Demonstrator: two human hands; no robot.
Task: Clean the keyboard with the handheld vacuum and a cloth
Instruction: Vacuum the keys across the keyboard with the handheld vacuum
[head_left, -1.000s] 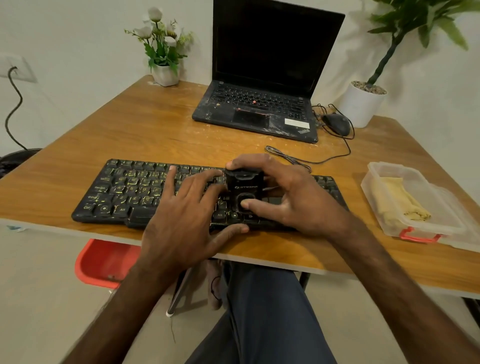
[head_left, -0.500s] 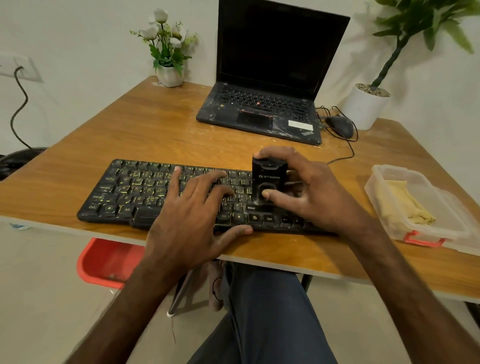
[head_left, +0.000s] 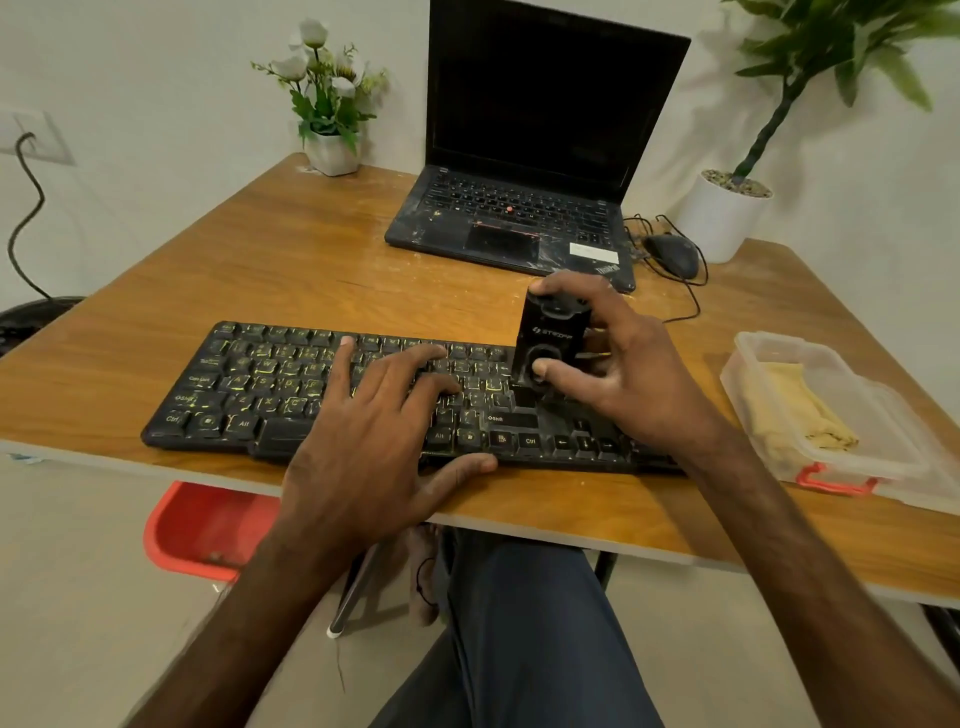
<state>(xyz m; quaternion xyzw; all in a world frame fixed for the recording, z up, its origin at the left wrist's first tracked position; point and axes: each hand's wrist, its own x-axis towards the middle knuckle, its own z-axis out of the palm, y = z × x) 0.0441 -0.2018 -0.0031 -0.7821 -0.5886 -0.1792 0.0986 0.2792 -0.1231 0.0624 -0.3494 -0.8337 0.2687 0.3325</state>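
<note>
The black keyboard (head_left: 249, 384) lies along the tabletop's (head_left: 311, 270) near edge. The left grip (head_left: 363, 452) rests on its middle keys, fingers spread. Just beside it, the handheld vacuum (head_left: 550, 332) stands upright (nozzle on the keys), with the right grip (head_left: 639, 384) curled round it. The cloth (head_left: 795, 410) lies in a clear box (head_left: 893, 467) at far right.

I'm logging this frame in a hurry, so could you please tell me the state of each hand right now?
Left hand: open, fingers resting on the keyboard.
Right hand: holding the handheld vacuum upright on the keys.
</note>
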